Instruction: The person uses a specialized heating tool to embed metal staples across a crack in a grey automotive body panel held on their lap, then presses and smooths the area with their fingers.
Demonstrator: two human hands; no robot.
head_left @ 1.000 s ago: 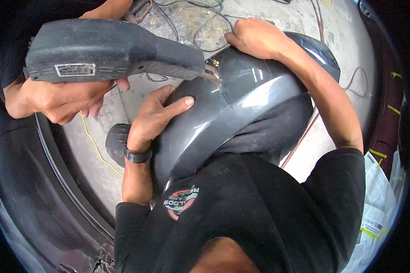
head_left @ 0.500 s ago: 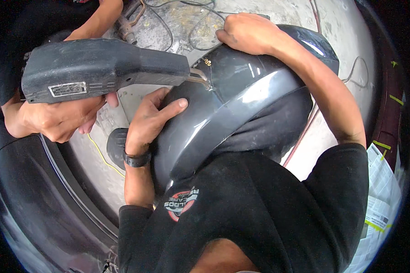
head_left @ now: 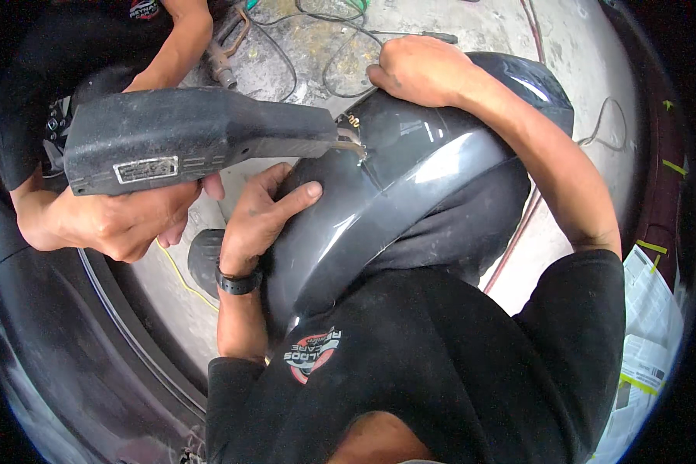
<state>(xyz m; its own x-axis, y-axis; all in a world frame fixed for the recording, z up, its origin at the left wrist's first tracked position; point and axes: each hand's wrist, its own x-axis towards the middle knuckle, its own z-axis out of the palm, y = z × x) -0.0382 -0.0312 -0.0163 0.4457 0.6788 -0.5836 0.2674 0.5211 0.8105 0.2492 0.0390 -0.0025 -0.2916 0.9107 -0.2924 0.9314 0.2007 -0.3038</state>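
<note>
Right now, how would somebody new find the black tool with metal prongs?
Find the big, shiny, dark curved panel touched by the person's left hand and right hand. By the panel's upper left edge, a co-worker's hand grips the black tool. Its dull, boxy body, pale-edged rectangular label and metal prongs set it apart from the smooth, glossy panel.

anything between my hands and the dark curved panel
Nothing visible: your left hand touches the left side of the dark curved panel, thumb on top, and your right hand is on its far edge. A co-worker's hand holds a black tool to the panel between them, blocking neither.
</note>
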